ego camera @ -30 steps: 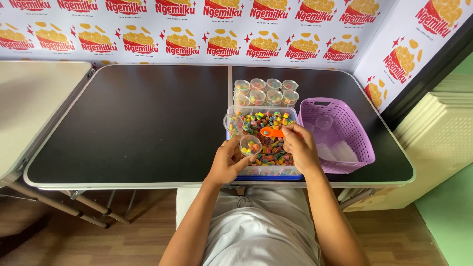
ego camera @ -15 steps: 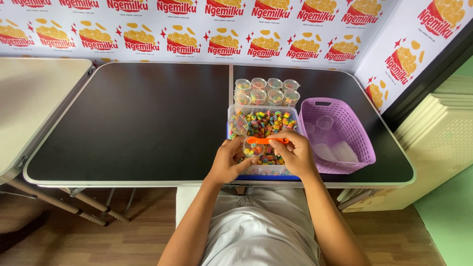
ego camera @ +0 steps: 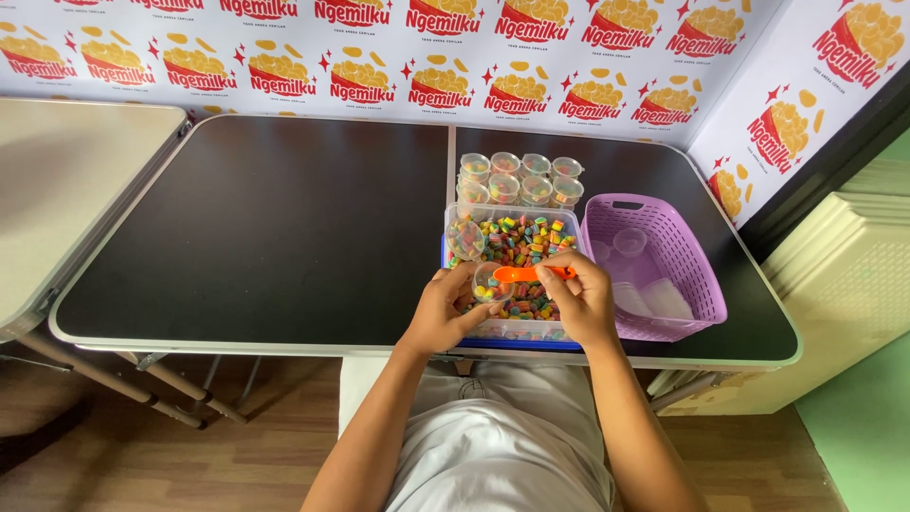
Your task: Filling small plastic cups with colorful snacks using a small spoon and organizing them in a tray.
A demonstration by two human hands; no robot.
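My left hand (ego camera: 445, 311) holds a small clear plastic cup (ego camera: 490, 283) over the near part of a clear tub (ego camera: 513, 248) full of colourful candy pieces. In my right hand (ego camera: 580, 296) is an orange spoon (ego camera: 529, 274), lying level with its bowl at the cup's mouth. The cup has a few candies in it. A second small cup (ego camera: 464, 238) with candies rests at the tub's left edge.
Several filled small cups (ego camera: 520, 177) stand in rows behind the tub. A purple basket (ego camera: 691, 275) with empty clear cups sits to the right. All rest on a black folding table (ego camera: 275, 228); a beige table (ego camera: 66, 180) adjoins on the left.
My right hand has brought the orange spoon from the middle of the tub toward me and left, to the cup held by my left hand. The left hand has barely moved.
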